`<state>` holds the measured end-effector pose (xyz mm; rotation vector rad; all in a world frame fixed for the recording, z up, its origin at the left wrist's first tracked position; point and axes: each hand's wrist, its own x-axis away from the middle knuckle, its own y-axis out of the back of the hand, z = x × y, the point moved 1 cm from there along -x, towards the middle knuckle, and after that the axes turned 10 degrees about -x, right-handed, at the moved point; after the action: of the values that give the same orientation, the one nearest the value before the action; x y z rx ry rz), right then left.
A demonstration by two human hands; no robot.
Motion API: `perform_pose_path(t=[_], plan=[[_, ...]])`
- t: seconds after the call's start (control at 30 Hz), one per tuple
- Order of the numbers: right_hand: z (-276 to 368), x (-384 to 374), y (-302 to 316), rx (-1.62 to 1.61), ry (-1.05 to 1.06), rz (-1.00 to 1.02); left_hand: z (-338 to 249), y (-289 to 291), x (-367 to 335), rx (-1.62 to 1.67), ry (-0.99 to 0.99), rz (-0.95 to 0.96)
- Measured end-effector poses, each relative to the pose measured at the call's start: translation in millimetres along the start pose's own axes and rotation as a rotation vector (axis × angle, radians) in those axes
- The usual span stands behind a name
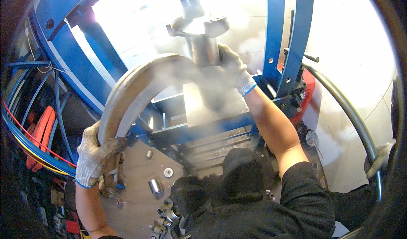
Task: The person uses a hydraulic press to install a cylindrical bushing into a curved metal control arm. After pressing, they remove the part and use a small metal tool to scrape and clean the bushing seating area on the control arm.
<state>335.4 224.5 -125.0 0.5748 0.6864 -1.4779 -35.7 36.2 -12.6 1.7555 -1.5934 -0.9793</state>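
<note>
My left hand [94, 156], in a pale knitted work glove with a blue cuff, is wrapped around the lower left end of a thick curved metal bar [127, 84]. This bar arches up and across to the middle, where a hazy blur hides its other end. Under the ram [192, 6] of a blue press frame [282, 40] stands a metal cylinder [202, 50] with a flanged piece [197, 27] on top. My right hand [232, 67], gloved alike, is closed against the right side of the cylinder and the bar end; its fingertips are partly hidden.
A co-worker's gloved hand [380, 159] grips a long dark bar [343, 97] at the right. Loose metal sleeves [155, 187] and rings [168, 172] lie below the press. Coiled cables [40, 154] and an orange bundle [41, 137] hang at the left.
</note>
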Motion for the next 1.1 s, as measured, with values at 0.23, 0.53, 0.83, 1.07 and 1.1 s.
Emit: perform_pose_path(t=[0.23, 0.53, 0.83, 1.07, 1.1], plan=[[7.8, 0.4, 7.5, -0.085, -0.113, 0.125, 32.5, -7.1, -8.8, -0.215, -0.203, -0.227], [5.7, 1.1, 5.1, -0.158, -0.051, 0.152, 40.6, -8.5, -9.9, -0.067, -0.143, -0.199], [5.6, -1.5, 5.3, -0.226, -0.137, 0.159, 36.7, -9.1, -10.2, -0.040, -0.127, -0.185], [8.0, -1.1, 0.9, -0.107, -0.203, 0.077, 16.5, -1.7, -1.8, 0.019, -0.068, -0.053], [9.1, -1.0, 0.7, -0.144, -0.200, 0.068, 14.9, -1.9, -1.1, -0.045, -0.035, -0.076]])
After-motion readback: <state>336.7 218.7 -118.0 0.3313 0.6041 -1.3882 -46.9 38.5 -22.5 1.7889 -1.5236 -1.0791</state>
